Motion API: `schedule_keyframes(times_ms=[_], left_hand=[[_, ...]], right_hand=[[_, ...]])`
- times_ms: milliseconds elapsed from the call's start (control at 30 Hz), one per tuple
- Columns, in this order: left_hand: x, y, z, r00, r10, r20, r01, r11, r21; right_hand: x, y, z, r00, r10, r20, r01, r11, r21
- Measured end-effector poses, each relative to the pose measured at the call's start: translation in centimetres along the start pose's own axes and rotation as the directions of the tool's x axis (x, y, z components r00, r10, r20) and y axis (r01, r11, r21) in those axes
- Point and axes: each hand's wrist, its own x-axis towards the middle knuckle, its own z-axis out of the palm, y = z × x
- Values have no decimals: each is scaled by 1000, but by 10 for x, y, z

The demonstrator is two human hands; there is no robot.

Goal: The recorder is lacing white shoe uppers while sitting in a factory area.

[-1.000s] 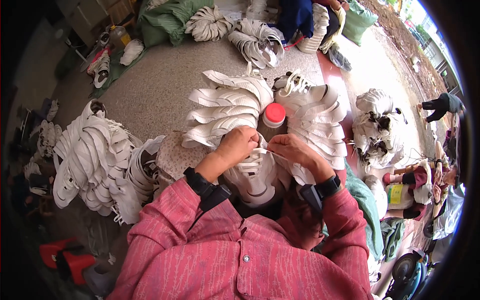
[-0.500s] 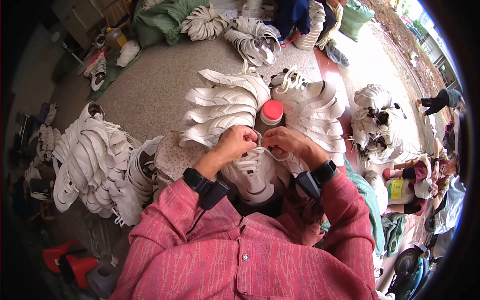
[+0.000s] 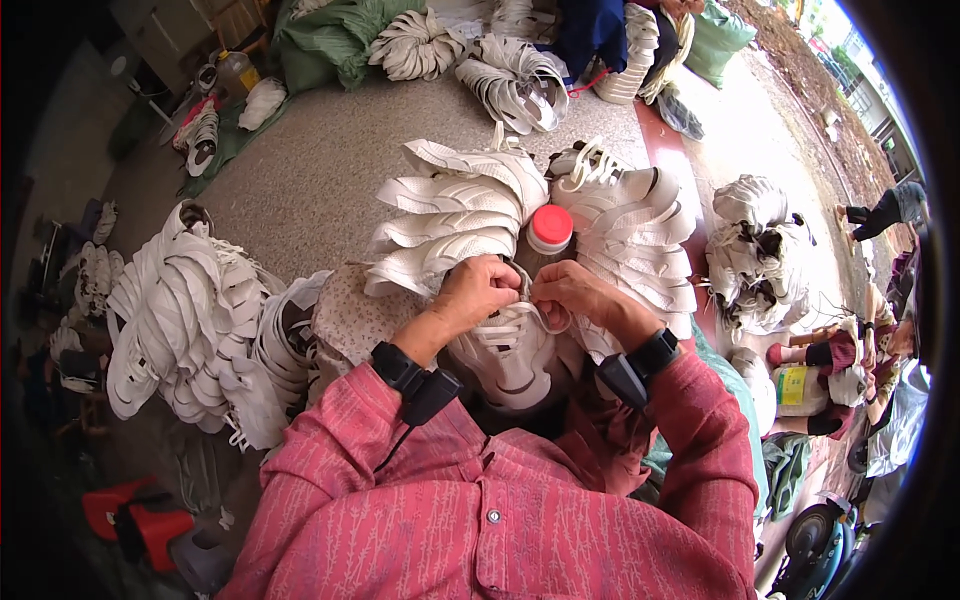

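A white shoe upper point(image 3: 505, 372) lies in front of me, its toe pointing toward my body and white laces crossing its front. My left hand point(image 3: 476, 298) is closed at the left side of its opening, fingertips pinching the upper near the eyelets. On the other side my right hand point(image 3: 585, 297) pinches the white shoelace point(image 3: 550, 322), which loops below the fingers. The fingertips partly hide the eyelets. Just beyond both hands stands a small white jar with a red lid point(image 3: 551, 225), between a left stack of white uppers point(image 3: 455, 210) and a right stack point(image 3: 635, 225).
A large heap of white uppers point(image 3: 180, 315) is at my left, beside a flower-patterned cloth point(image 3: 350, 315). More bundles point(image 3: 510, 85) lie on the far floor near green sacks point(image 3: 335, 45). Another pile point(image 3: 757, 250) sits at right. People and a scooter point(image 3: 815, 545) are at the right edge.
Both hands stay pinched at the shoe upper, with small finger movements. The right hand has shifted slightly at the lace. The whole view has moved a little.
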Motion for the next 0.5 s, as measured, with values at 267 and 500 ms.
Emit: schedule_keyframes(times_ms=[267, 500], left_hand=[[-17, 33, -10, 925, 374, -69, -266, 766, 585], [-49, 39, -63, 940, 308, -145, -76, 606, 792]], right_hand=[[-15, -3, 0, 987, -31, 157, -64, 819, 570], [-5, 14, -7, 966, -215, 141, 68, 743, 666]])
